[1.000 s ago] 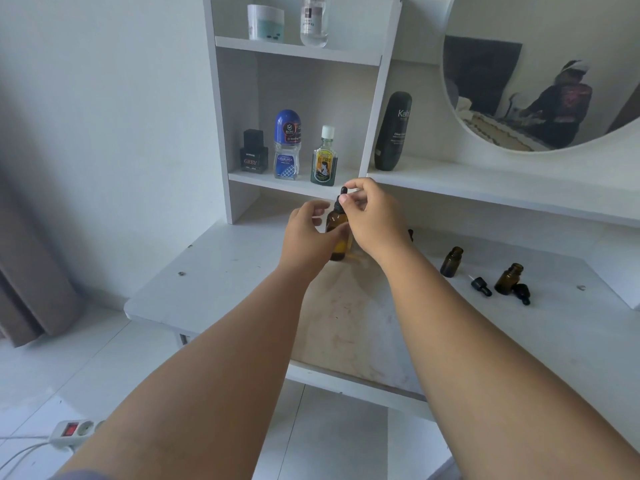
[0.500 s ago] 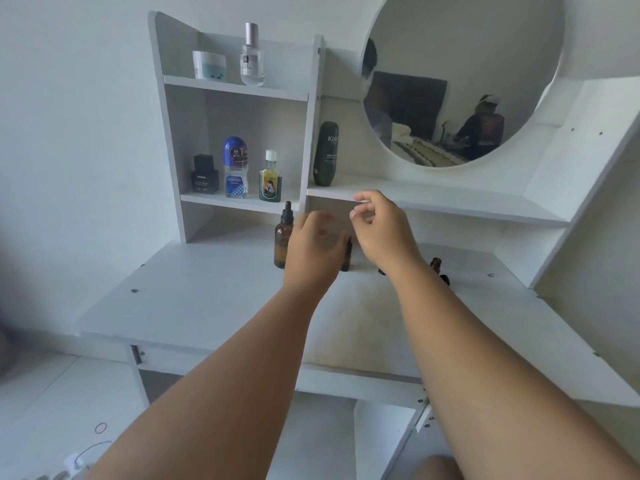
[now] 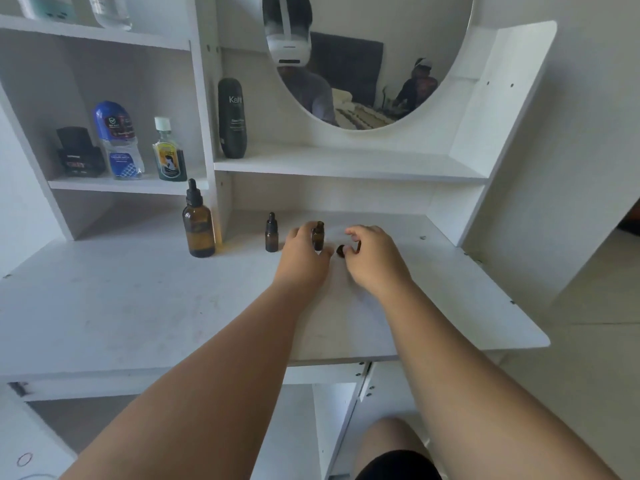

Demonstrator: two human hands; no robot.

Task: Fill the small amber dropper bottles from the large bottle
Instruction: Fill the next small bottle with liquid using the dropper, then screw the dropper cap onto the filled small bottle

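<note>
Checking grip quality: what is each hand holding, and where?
Left hand grips the uncapped small amber bottle around its body. Right hand pinches a dark dropper cap.

Amber bottles [image 3: 198, 226] (black droppers), white desk [image 3: 138, 306].

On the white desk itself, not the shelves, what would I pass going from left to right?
Large amber bottle → small capped amber bottle → left hand around an open small bottle → dark cap → right hand.
</note>
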